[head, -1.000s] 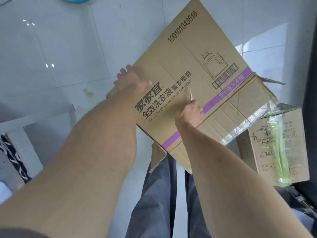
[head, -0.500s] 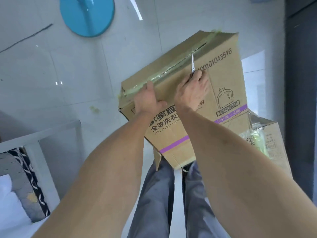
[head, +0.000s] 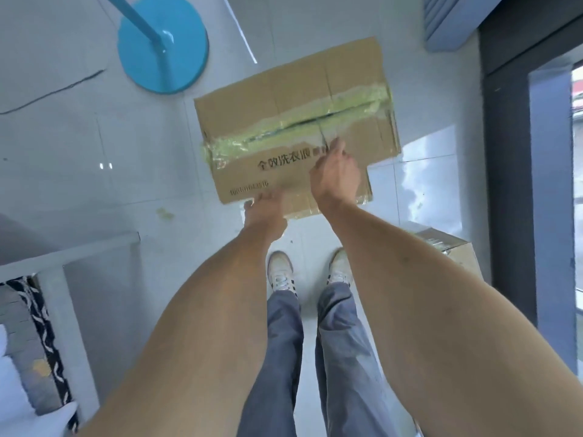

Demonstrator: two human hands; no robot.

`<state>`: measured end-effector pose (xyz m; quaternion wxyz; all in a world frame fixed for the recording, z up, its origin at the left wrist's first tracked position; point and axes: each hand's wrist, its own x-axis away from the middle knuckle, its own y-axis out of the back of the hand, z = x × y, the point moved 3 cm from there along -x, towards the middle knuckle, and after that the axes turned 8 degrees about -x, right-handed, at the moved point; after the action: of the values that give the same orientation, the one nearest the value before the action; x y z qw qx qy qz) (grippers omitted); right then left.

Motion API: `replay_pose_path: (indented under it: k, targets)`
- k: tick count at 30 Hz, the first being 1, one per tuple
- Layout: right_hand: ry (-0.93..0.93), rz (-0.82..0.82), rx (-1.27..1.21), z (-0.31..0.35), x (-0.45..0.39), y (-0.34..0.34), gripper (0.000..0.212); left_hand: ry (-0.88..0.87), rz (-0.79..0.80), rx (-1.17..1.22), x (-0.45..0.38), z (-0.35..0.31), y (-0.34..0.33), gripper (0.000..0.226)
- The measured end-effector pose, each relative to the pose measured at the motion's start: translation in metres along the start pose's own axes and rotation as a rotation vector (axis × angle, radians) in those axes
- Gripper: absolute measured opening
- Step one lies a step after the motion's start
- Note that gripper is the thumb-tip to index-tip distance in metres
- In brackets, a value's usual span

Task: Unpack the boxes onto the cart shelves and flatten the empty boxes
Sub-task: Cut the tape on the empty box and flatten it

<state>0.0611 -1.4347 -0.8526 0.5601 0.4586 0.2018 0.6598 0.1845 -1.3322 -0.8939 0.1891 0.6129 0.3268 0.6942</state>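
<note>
Cardboard box (head: 293, 121) is hanging out in front of the person at arm's length over the pale tiled floor (head: 79, 171), tilted so its taped face is turned up toward them. That seems to be the point of the pose: the yellowish tape (head: 296, 121) running along the centre seam between the two flaps is fully exposed, and nothing appears to be weighing the box down, so I am judging it already emptied and now being opened up for flattening.

Left hand (head: 264, 212) is gripping the near edge of the box from below, fingers curled under the cardboard, doing the job of a steady support while the other hand works. Right hand (head: 336, 173) is lying over the near-right part of the taped face, fingers closed around a thin blade (head: 323, 138) whose tip is pointing at the seam; it is too small and blurred to say whether it is a knife or scissors. Slitting that tape looks like the step in hand.

Second box (head: 448, 250), also taped, is sitting on the floor to the right, close beside the person's right leg, probably waiting its turn. Blue round base (head: 164, 48) of some stand is resting on the tiles at the far left, well apart from the work. White frame (head: 63, 253) is showing at the near left; whether it is the cart I cannot tell.
</note>
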Motion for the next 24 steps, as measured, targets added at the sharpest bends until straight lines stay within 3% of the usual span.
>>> replay_pose_path:
  k: [4, 7, 10, 12, 15, 20, 24]
  targets:
    - [-0.170, 0.099, -0.031, -0.017, 0.007, -0.016, 0.023, 0.329, 0.035, 0.380, -0.005, 0.017, -0.007, 0.042]
    - [-0.197, 0.144, -0.110, -0.019, 0.007, -0.026, 0.024, 0.526, 0.133, 0.962, -0.012, 0.028, -0.002, 0.027]
    - [-0.331, 0.157, -0.373, -0.011, 0.000, -0.038, 0.021, 0.444, 0.433, 1.383, -0.007, 0.022, 0.007, 0.013]
    - [-0.371, 0.145, -0.469, 0.004, -0.004, -0.045, 0.021, 0.319, 0.561, 1.471, -0.009, 0.020, 0.014, 0.017]
    - [-0.412, 0.169, -0.530, 0.034, -0.008, -0.058, 0.020, 0.220, 0.538, 1.647, -0.022, 0.026, 0.030, 0.009]
    - [-0.439, 0.132, -0.485, 0.074, -0.023, -0.077, 0.015, 0.334, 0.442, 1.890, -0.048, 0.060, 0.055, 0.025]
    - [-0.423, 0.144, -0.354, 0.105, -0.029, -0.105, 0.015, 0.321, 0.433, 1.601, -0.071, 0.094, 0.056, 0.027]
